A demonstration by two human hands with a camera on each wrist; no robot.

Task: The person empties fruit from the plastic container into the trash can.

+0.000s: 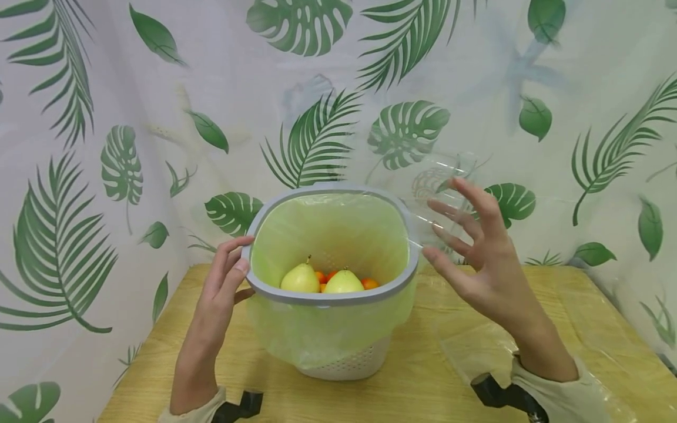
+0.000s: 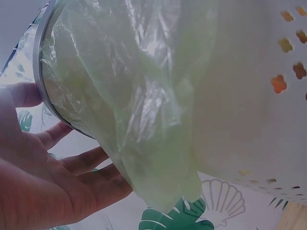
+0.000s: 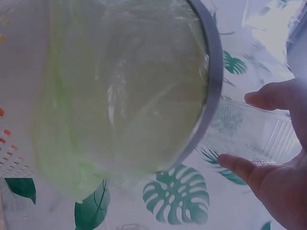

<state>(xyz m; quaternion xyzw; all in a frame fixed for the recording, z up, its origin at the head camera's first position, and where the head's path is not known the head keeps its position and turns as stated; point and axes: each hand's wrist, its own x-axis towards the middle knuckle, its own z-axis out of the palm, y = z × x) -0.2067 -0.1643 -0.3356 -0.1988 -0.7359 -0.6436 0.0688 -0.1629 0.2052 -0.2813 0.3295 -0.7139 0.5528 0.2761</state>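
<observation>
A pale trash bin (image 1: 346, 364) with a perforated lower wall stands on the table. Its light green bag (image 1: 328, 329) folds over the outside under a grey rim ring (image 1: 328, 298). Inside the bin lie two yellow-green pears (image 1: 300, 278) among several small orange-red fruits (image 1: 370, 283). At the rim's left side, my left hand (image 1: 214, 299) touches the ring with thumb and fingertips; the left wrist view shows its other fingers extended beside the bag. My right hand (image 1: 489, 264) is raised right of the rim, fingers spread, holding nothing.
A clear plastic container (image 3: 254, 129) is behind the bin's right side, near my right fingers. Transparent film (image 1: 476, 346) lies on the right of the wooden table (image 1: 423, 382). A leaf-patterned curtain (image 1: 211, 59) encloses the back and sides.
</observation>
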